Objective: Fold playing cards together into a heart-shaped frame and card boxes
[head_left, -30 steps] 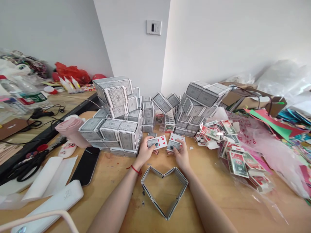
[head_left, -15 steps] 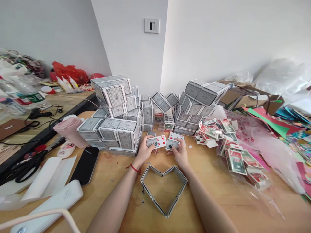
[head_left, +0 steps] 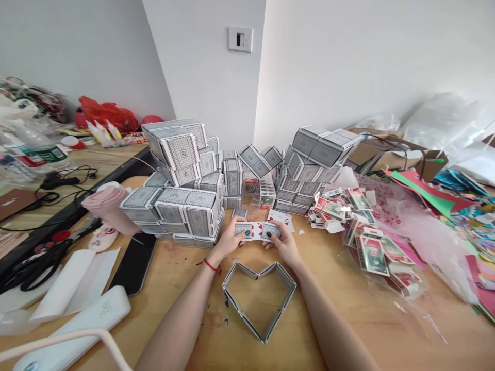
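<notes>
My left hand [head_left: 229, 238] pinches a playing card [head_left: 255, 226] whose red-heart face shows beside a grey patterned section. In my right hand [head_left: 286, 245] is a smaller grey-patterned card piece [head_left: 266, 226], gripped under the thumb. The two pieces meet between my hands; whether they interlock is unclear. Just beyond my right hand, loose heart cards [head_left: 286, 220] lie face up on the table. A grey-backed card [head_left: 240, 213] lies behind my left hand. Between my forearms stands a heart-shaped frame [head_left: 247, 325] built from cards.
Stacked card-block structures [head_left: 187, 206] rise at the left, with more blocks [head_left: 319, 147] at the right. Opened card boxes [head_left: 371, 255] and plastic wrap are heaped at right. A phone [head_left: 133, 263], scissors [head_left: 48, 260] and pink cup [head_left: 106, 203] sit at left.
The right hand has moved left, bringing its card piece against the card in my left hand. The gap between them has closed. The heart-shaped frame stays in place.
</notes>
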The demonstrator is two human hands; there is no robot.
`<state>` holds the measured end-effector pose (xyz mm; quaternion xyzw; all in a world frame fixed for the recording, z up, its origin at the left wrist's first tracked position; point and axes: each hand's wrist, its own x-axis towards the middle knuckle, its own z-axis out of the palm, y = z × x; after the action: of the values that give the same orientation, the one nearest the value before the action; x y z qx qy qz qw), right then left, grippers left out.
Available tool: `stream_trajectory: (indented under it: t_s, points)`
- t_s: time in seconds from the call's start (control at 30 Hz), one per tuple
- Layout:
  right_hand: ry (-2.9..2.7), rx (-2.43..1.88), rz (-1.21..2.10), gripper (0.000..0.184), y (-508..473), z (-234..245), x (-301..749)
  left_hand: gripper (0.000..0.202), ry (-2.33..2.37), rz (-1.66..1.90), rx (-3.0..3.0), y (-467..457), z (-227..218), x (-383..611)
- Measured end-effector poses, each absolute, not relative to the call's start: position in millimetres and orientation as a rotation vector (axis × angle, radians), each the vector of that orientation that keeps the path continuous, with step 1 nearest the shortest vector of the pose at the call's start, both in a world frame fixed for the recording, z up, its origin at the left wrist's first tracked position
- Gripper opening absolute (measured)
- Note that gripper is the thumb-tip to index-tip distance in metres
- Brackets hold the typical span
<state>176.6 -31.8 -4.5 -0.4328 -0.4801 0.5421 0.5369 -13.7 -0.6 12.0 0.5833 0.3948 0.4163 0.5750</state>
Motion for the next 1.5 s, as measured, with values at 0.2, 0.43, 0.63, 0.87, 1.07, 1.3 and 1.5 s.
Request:
stream_trajectory:
  t_s: [0.2,0.43,0.63,0.87,1.07,1.3,1.5]
  points:
    - [-1.204,-1.065,1.370,0.050,-32.3,-7.6,181.5,0.027,0.927,0.914,1.436,-2.8,12.6,-14.5]
    - [-1.190,-1.077,1.362,0.046,-32.2,-9.4,175.4,0.027,0.928,0.927,1.450,-4.7,9.0,-11.5]
    - [-1.176,-1.056,1.391,0.047,-33.4,-7.2,173.4,0.029,0.891,0.937,1.418,-6.8,8.6,-7.4]
    - [-1.230,-1.018,1.390,0.047,-35.8,-6.1,167.5,0.031,0.907,0.911,1.449,-11.3,12.3,-1.7]
    - [-1.164,-1.121,1.223,0.058,-36.0,-1.6,169.2,0.029,0.923,0.900,1.350,-10.0,11.0,-1.6]
    - [-1.452,-1.632,0.211,0.031,-20.5,-18.3,209.5,0.038,0.937,1.009,1.097,-9.3,10.1,-1.2]
    - [-1.616,-1.822,0.052,0.043,-16.3,-30.6,216.7,0.028,1.171,1.166,1.292,-5.9,7.1,-2.6]
